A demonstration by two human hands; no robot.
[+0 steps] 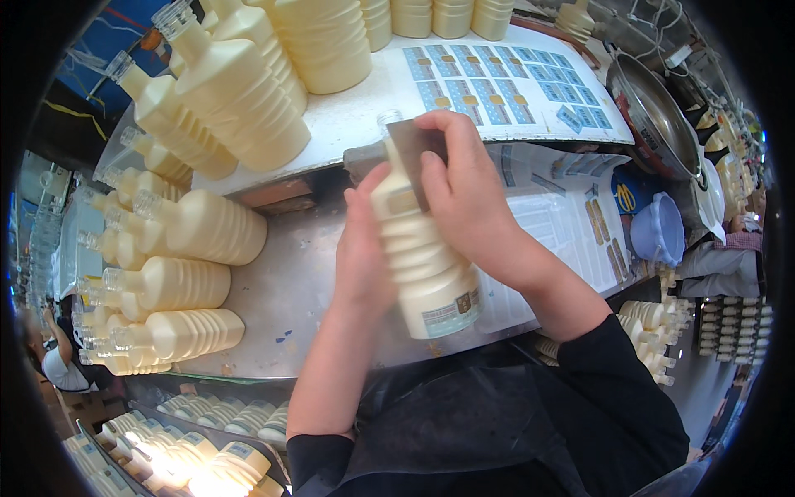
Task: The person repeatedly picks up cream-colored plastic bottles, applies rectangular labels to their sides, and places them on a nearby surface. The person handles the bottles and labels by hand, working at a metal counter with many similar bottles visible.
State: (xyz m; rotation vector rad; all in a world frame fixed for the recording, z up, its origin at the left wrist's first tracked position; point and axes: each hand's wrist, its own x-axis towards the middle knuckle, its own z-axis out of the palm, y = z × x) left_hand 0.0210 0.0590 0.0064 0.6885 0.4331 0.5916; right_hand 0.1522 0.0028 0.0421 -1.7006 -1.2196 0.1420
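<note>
A cream-coloured ribbed bottle [420, 267] with a clear neck is held tilted over the metal table, neck pointing away from me. My left hand [362, 248] is closed around its left side, slightly blurred. In my right hand [465, 178] is a thin dark flat piece [408, 153], pinched between thumb and fingers and lying against the bottle's shoulder and neck. What the piece is made of, I cannot tell. Near the bottle's base are a small brown-and-blue label and a pale band. Beyond my hands lies a sheet of blue-and-gold labels [476, 79] on the white raised board [381, 103].
Several cream bottles [186, 282] lie at the left, and others [240, 99] stand on the board. Bottles with labels [228, 468] fill the lower left. At the right are a purple bucket [658, 229], yellow-handled scissors [623, 197], a large pan [658, 112] and label backing sheets [546, 219].
</note>
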